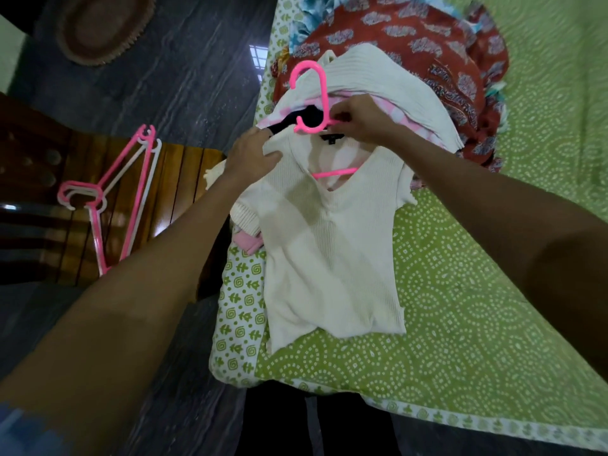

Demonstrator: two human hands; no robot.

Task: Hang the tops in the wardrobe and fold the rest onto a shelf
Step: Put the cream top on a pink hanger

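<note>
Here, in the head view, centre of the frame: a cream ribbed top (pixel 332 258) spread flat on a green patterned bedspread (pixel 477 274), neckline toward the top of the frame, hem toward the bottom. Inside the V-neck, a pink hanger (pixel 324 118), hook curving up above the collar, 1 pink bar visible through the neck opening. Right hand (pixel 358 121) just above the collar, fingers curled and pinching the hanger at the base of the hook. Left hand (pixel 251 156) at the top's shoulder on the left side of the frame, fingers bent and gripping the knit there.

Above the hands, toward the upper centre, a pile of clothes (pixel 411 103): a second cream ribbed garment on top, pink-and-white fabric and something dark beneath, a red printed cloth behind, reaching the upper right. A small pink item (pixel 246 243) peeking out under the top's left edge.

Left of the frame, a bunch of spare hangers (pixel 125 195), pink and white, lying on a dark wooden surface (pixel 184 192) beside the bed. Upper left, an oval woven mat (pixel 105 28) on dark flooring.
</note>
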